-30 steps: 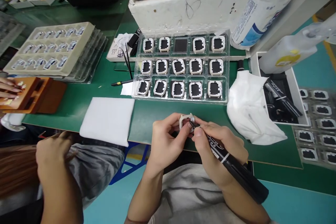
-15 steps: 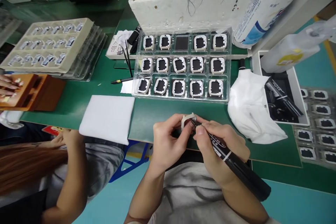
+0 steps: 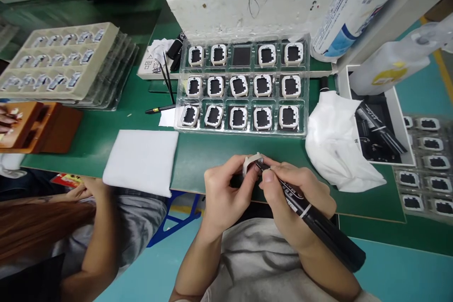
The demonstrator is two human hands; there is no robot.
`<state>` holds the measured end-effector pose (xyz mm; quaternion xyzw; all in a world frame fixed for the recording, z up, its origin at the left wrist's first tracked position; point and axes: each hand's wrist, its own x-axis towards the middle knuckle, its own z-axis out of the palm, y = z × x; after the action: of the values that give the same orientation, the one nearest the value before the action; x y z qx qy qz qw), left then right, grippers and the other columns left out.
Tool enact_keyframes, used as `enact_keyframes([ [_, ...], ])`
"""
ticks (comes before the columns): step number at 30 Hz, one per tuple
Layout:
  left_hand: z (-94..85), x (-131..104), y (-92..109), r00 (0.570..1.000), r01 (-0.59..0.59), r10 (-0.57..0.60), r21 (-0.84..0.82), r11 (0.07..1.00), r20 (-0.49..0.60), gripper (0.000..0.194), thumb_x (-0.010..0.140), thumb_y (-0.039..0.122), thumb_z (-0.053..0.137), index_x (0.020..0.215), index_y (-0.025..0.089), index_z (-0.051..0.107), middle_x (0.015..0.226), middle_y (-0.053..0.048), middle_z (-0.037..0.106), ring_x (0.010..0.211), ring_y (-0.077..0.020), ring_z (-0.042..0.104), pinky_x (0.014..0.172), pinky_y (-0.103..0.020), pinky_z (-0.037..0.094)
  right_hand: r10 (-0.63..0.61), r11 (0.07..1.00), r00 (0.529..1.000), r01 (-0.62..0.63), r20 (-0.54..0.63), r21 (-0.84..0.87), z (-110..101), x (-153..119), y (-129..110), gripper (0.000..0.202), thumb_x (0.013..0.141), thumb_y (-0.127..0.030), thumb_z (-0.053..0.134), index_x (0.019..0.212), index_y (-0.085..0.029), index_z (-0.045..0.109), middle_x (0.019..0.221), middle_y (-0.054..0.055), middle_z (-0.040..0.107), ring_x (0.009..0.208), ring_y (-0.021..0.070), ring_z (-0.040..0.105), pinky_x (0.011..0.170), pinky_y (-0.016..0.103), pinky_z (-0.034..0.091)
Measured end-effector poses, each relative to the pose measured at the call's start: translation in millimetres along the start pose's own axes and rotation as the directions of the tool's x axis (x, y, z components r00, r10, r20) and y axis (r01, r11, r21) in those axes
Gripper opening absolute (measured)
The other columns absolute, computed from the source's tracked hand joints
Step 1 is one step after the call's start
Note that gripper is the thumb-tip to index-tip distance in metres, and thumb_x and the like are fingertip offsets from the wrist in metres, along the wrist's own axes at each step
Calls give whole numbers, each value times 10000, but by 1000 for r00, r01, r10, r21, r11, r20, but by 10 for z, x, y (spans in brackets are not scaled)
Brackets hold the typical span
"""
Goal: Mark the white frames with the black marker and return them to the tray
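My left hand [image 3: 228, 193] pinches a small pale watch-like frame [image 3: 252, 161] at the front edge of the green table. In my right hand [image 3: 300, 198] is a black marker [image 3: 318, 226], its tip at the inner side of the frame; fingers partly hide the contact. Behind my hands a clear plastic tray [image 3: 242, 99] holds three rows of similar white frames with dark inserts. One compartment in its back row has only a dark pad [image 3: 241, 56].
A folded white cloth [image 3: 141, 161] lies left, a crumpled one [image 3: 341, 141] right. A white box [image 3: 406, 141] holds markers; bottles [image 3: 385, 66] stand near it. Stacked trays [image 3: 63, 61] and a wooden block [image 3: 56, 127] are far left, where another person [image 3: 95, 226] sits.
The view has shifted slightly, so the table items appear a little further left. Both hands keep their grips on the frame and marker, nearly unmoved.
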<state>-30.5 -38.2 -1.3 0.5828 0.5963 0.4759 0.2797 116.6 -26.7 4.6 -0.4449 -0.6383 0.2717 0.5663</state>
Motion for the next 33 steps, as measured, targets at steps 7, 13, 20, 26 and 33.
enact_keyframes([
  [7,-8,-7,7,999,-33,33,26,999,-10,133,1072,222,727,1035,183,849,819,-5,824,618,-105,662,640,-204,547,42,999,999,-41,-28,33,25,23,-15,120,1019,-146,790,1014,-263,763,1014,9,902,862,223,903,840,318,784],
  [13,-27,-6,-6,996,-85,85,37,996,1,134,1069,186,721,1033,176,850,844,-17,833,649,-106,683,673,-201,556,-29,1000,1000,29,-2,10,-2,39,-17,156,1008,-97,781,1033,-249,759,981,10,894,1019,248,910,906,305,773],
  [20,-41,30,-15,994,101,-96,-148,984,44,94,1035,239,799,1030,181,873,791,-9,828,647,-124,717,638,-201,574,-11,998,1000,11,-6,64,0,25,-2,161,1003,-114,785,1039,-268,757,947,-11,887,1014,252,911,903,323,778],
  [26,-70,119,14,945,325,-276,-389,862,177,187,989,343,883,964,161,845,806,-50,847,675,-177,790,662,-251,667,3,993,1000,0,-26,117,-7,3,3,181,986,-94,784,1044,-265,767,970,-4,891,981,262,913,893,357,790],
  [33,-137,181,19,902,430,-335,-484,762,274,266,930,387,967,922,152,841,826,-75,861,662,-182,798,657,-262,692,-83,983,997,82,2,163,-22,46,3,281,951,-17,757,1115,-246,758,833,-29,834,912,240,905,1007,434,792],
])
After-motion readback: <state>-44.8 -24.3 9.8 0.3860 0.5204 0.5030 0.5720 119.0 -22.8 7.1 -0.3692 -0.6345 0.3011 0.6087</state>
